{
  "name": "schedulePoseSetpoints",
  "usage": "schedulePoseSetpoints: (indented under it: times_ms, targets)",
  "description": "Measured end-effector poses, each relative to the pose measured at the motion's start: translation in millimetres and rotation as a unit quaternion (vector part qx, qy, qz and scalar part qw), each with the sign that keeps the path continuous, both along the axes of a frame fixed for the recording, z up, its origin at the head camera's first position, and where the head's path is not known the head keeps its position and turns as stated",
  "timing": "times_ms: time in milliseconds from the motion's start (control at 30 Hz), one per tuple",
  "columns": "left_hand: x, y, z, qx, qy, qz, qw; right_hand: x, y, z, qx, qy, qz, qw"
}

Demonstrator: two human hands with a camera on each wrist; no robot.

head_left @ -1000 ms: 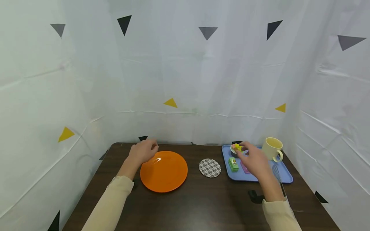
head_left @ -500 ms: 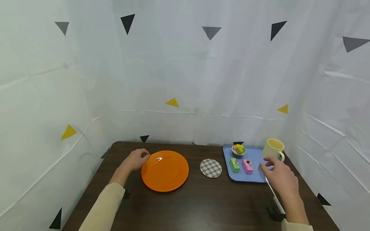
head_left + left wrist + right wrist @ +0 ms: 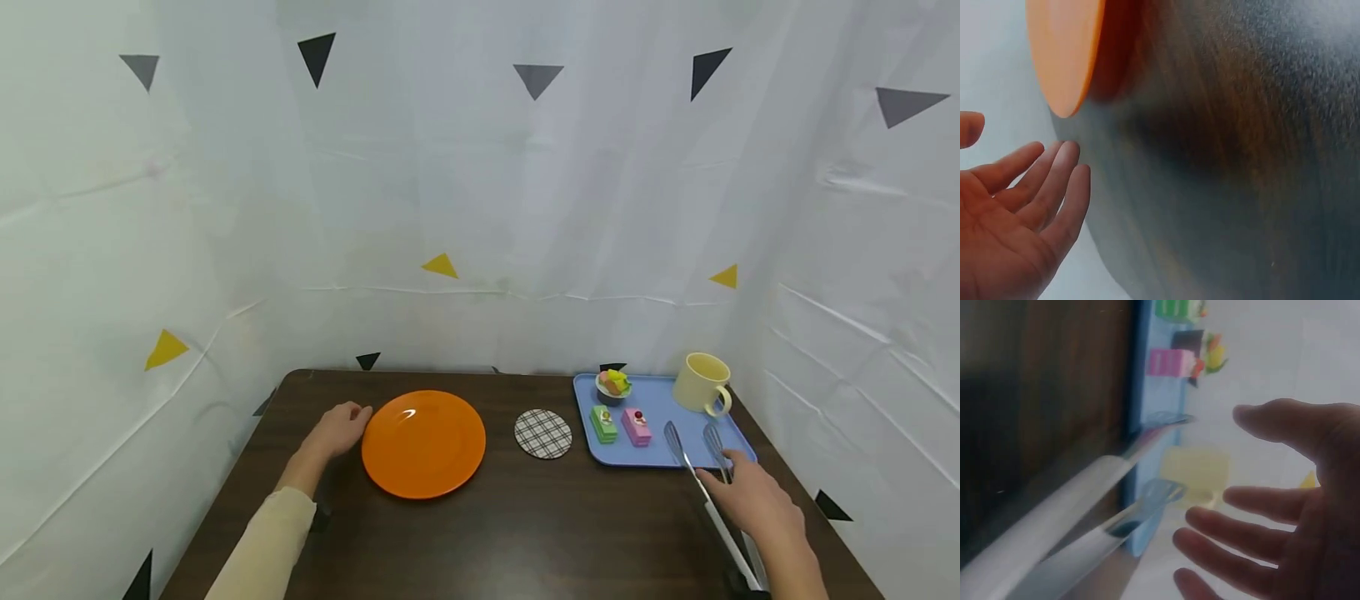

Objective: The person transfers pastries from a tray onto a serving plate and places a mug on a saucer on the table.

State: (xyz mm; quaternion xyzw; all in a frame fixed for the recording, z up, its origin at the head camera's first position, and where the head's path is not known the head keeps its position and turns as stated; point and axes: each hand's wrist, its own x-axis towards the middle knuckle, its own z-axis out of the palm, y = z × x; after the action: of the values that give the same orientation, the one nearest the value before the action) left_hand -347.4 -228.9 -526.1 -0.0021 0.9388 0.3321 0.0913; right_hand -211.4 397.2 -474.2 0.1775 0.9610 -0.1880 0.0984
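Observation:
My left hand (image 3: 337, 429) is just left of an orange plate (image 3: 423, 444), its fingers loosely bent and holding nothing. In the left wrist view a gap shows between the fingertips and the plate's rim. A pair of metal tongs (image 3: 722, 527) lies spread, with its wire-looped tips over a blue tray (image 3: 654, 402) and its handles toward me. My right hand (image 3: 759, 502) is over the tongs, thumb and fingers spread apart. The right wrist view shows the tongs (image 3: 1054, 512) clear of the fingers.
On the tray stand a yellow mug (image 3: 697, 383), a small bowl of toy food (image 3: 613, 385), a green cake piece (image 3: 603, 423) and a pink cake piece (image 3: 637, 427). A checked coaster (image 3: 543, 433) lies between plate and tray. White sheeting (image 3: 480, 183) surrounds the table.
My right hand has moved from above the tray's bowl rightward and toward me, to over the tongs. My left hand has shifted left and lower, off the plate's upper left edge.

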Motion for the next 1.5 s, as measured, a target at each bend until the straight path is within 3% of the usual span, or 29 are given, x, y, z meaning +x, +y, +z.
schedulePoseSetpoints:
  times_ms: [133,267,567,867,1133,1267,1367,1500]
  targets:
    - [-1.6,3.6,-3.6,0.018,-0.008,-0.001,0.9998,2.8,10.6,-17.3,-0.006,-0.04,0.009,0.9992]
    - [-5.7,5.1,-6.3,0.032,-0.001,-0.004,0.9995,3.6,16.1,-28.4,-0.002,-0.033,0.026,0.9991]
    - [-8.9,9.2,-20.1,0.061,-0.001,0.014,0.9981,8.3,18.3,-33.1,-0.002,-0.056,-0.016,0.9983]
    - [-8.8,12.6,-24.1,0.081,-0.012,0.033,0.9961,9.4,24.5,-43.5,-0.018,-0.053,-0.026,0.9981]
    - [-12.9,8.8,-40.2,0.138,-0.013,0.052,0.989,5.3,33.0,-53.8,-0.029,-0.042,-0.019,0.9985]
    - [-16.5,4.8,-49.3,0.179,-0.041,0.06,0.9811,3.4,37.9,-59.2,-0.028,-0.031,-0.002,0.9991]
    - [-14.9,-0.4,-50.7,0.209,-0.056,0.053,0.9748,-4.2,48.7,-73.3,-0.03,-0.021,0.003,0.9993]
    - [-6.8,-13.0,-47.5,0.221,-0.069,0.046,0.9717,-22.1,71.6,-116.7,-0.046,-0.015,0.006,0.9988]
